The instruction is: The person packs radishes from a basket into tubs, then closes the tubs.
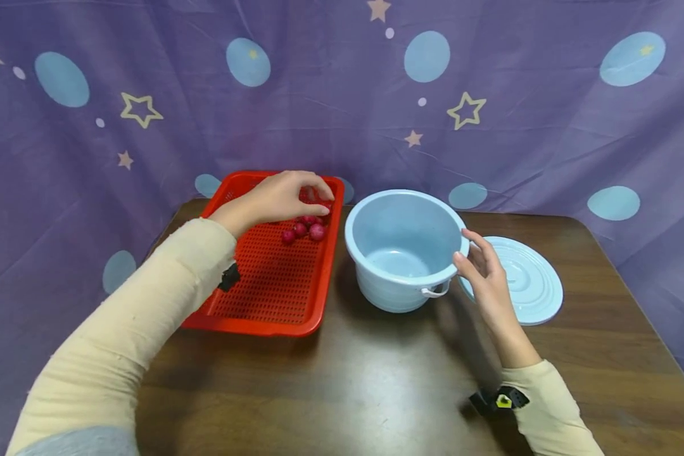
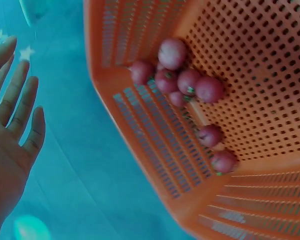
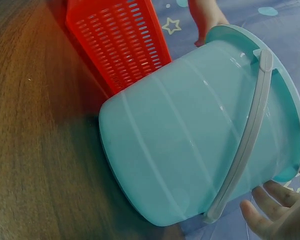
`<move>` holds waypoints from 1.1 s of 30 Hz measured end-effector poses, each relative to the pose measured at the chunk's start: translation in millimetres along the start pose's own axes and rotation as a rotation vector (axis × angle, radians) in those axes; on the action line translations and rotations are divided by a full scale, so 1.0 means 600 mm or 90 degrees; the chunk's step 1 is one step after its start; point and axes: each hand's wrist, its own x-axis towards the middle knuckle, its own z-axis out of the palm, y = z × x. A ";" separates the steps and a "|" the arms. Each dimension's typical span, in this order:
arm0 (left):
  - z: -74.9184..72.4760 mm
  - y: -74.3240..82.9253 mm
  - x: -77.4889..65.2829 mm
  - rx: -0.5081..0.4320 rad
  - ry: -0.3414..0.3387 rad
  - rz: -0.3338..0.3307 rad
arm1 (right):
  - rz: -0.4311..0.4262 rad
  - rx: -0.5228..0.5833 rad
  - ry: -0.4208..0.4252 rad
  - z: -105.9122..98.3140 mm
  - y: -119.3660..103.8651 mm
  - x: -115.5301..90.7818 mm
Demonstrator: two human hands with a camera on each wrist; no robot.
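While the right hand (image 1: 487, 275) pinches the rim of the round, light-blue plastic bucket (image 1: 396, 294) near the tabletop's (image 1: 376, 405) far edge, the left hand (image 1: 285, 196), fingers spread and holding nothing, hangs over the red, holey plastic basket (image 1: 296, 329) on the tabletop's left side. The small, round, pinkish-red radishes (image 1: 316, 232) sit by the basket's far right corner, so this looks like the reaching step. The next move seems to need the left fingers to go lower and close gently round one.
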 end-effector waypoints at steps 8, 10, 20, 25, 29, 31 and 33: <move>0.011 -0.053 -0.002 -0.010 0.015 -0.059 | 0.007 0.002 -0.001 -0.001 0.000 0.001; 0.017 -0.066 -0.002 -0.004 0.011 -0.070 | 0.009 0.002 -0.001 -0.001 0.000 0.000; 0.035 -0.133 -0.004 -0.050 -0.004 -0.148 | 0.003 0.002 0.010 0.000 0.004 -0.001; 0.046 -0.160 -0.005 -0.102 -0.042 -0.182 | 0.009 0.002 0.009 0.001 0.004 -0.001; 0.055 -0.175 -0.008 -0.119 -0.062 -0.211 | 0.003 0.002 0.006 0.002 0.003 0.001; 0.060 -0.181 -0.010 -0.133 -0.070 -0.227 | -0.001 0.003 0.007 0.002 0.003 0.001; 0.066 -0.186 -0.012 -0.145 -0.077 -0.240 | -0.003 0.002 0.008 0.002 0.004 0.000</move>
